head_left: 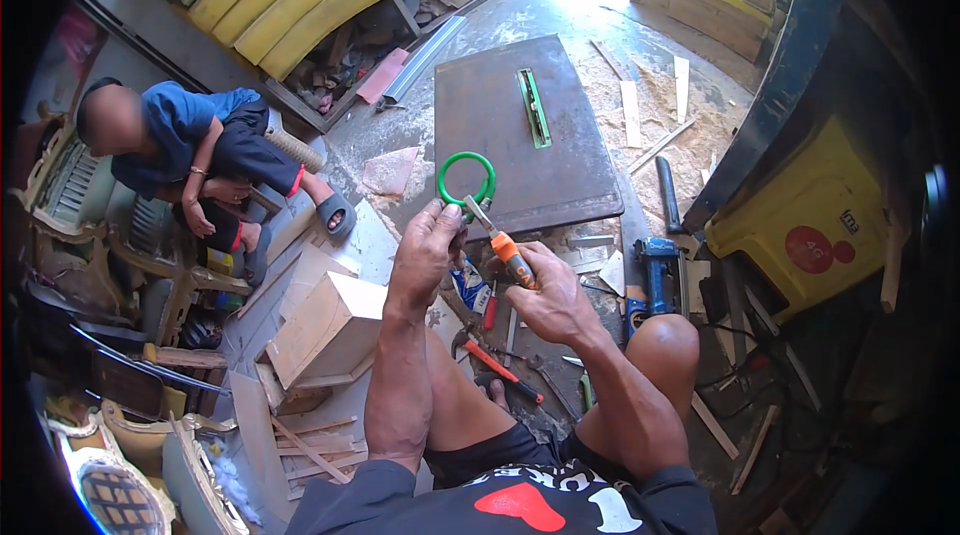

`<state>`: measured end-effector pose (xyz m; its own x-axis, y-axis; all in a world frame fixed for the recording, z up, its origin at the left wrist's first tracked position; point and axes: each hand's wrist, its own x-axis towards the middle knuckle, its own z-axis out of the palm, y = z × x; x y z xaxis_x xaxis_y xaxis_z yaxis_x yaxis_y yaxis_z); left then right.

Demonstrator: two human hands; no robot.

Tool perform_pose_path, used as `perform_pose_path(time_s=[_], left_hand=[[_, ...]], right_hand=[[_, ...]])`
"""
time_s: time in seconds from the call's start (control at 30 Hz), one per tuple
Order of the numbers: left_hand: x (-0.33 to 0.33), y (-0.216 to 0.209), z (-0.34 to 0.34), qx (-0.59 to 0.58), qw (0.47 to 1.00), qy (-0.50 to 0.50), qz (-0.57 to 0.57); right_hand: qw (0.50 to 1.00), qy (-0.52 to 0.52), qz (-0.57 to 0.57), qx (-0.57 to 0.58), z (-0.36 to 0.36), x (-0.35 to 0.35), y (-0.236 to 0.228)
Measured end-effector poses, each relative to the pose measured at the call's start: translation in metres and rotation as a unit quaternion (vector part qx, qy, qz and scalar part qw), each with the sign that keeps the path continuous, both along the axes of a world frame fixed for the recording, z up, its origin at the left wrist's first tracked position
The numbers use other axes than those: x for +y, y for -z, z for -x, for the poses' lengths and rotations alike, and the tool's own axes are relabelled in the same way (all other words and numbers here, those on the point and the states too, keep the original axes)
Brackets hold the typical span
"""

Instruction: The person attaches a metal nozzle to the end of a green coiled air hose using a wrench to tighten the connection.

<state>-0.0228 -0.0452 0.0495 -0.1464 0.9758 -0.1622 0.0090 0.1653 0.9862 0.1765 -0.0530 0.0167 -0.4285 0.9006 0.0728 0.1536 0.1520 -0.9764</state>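
Pinched in my left hand (432,240) is a bright green ring (465,157), held upright above the near edge of a dark board. My right hand (552,290) grips a flat-bladed hand tool (508,250) with an orange and black handle. Its metal blade points up and left, meeting the lower part of the ring near my left fingertips. Whether the blade touches the ring or something small there, I cannot tell. A long green slotted piece (534,108) lies on the dark board (480,85). On the floor below my hands is a hammer (490,365) with an orange handle.
Another person (190,145) sits at the left beside carved chair frames (130,435). A wooden box (330,330) stands left of my legs. Right of the board are a blue nail gun (657,275), sawdust, wood strips and a yellow panel (810,225). Yellow cushioned pieces (290,0) stand behind.
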Motion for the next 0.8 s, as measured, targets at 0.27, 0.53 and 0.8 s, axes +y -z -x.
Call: perform_pose_path(time_s=[0.27,0.53,0.8], left_hand=[[0.000,0.003,0.008,-0.031,0.999,-0.001,-0.013],[-0.003,-0.002,0.022,0.106,0.992,0.033,-0.059],[0.006,0.008,0.001,0.089,0.993,-0.044,-0.068]], right_hand=[[0.995,-0.017,0.094,0.009,0.000,0.000,-0.011],[0.985,-0.048,0.152,0.068,-0.002,-0.011,-0.013],[0.948,-0.060,0.254,0.183,0.006,-0.021,-0.009]])
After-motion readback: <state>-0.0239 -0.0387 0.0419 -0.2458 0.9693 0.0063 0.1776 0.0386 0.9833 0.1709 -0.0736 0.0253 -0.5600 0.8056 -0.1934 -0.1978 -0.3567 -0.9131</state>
